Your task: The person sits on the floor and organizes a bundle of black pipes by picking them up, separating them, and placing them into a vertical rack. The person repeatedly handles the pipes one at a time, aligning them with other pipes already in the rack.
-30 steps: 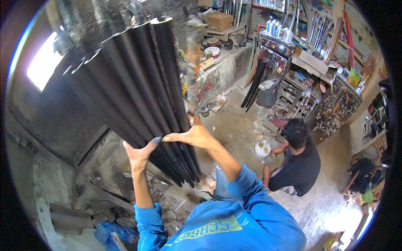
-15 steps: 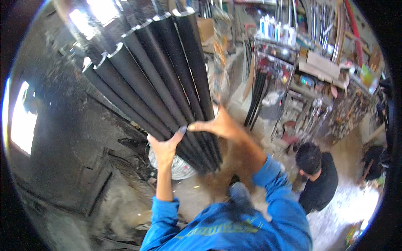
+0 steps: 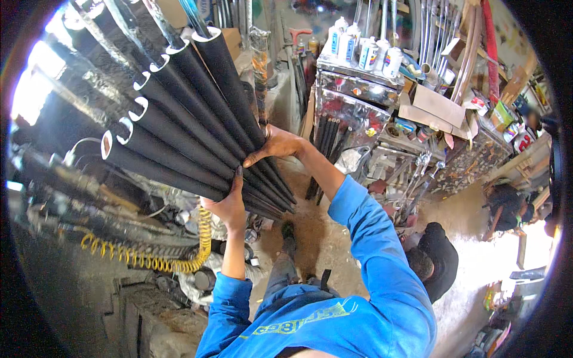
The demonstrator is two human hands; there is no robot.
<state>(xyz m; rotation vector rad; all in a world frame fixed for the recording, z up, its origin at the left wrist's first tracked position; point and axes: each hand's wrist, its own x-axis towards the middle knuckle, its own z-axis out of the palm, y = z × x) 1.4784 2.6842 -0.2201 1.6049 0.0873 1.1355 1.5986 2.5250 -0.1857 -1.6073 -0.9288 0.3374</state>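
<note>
the bundle of black tubes (image 3: 179,125) is raised in front of the person, occupying the upper left of the view. the tubes converge at their lower ends near the centre and fan out toward the upper left. the open upper ends show as pale rings; several carry a slit along one side. the tubes lie touching one another along their length.

the left hand (image 3: 227,206) supports the bundle from below, near the converging lower ends, palm against the underside and fingers wrapped up around the outer tube. the right hand (image 3: 274,146) presses on the top side of the bundle, fingers spread flat across the tubes, thumb pointing toward the left hand. both hands grip the bundle; neither is free. both arms wear blue sleeves (image 3: 370,238).

below the bundle, a coiled yellow hose (image 3: 200,238) hangs beside dark machinery (image 3: 77,197). behind the right hand stands a shiny metal cabinet (image 3: 352,101) with white bottles (image 3: 364,51) on top. cardboard boxes (image 3: 433,107) sit to the right of the cabinet. a second person in dark clothing (image 3: 433,259) crouches on the dusty floor (image 3: 310,230) at the lower right.
</note>
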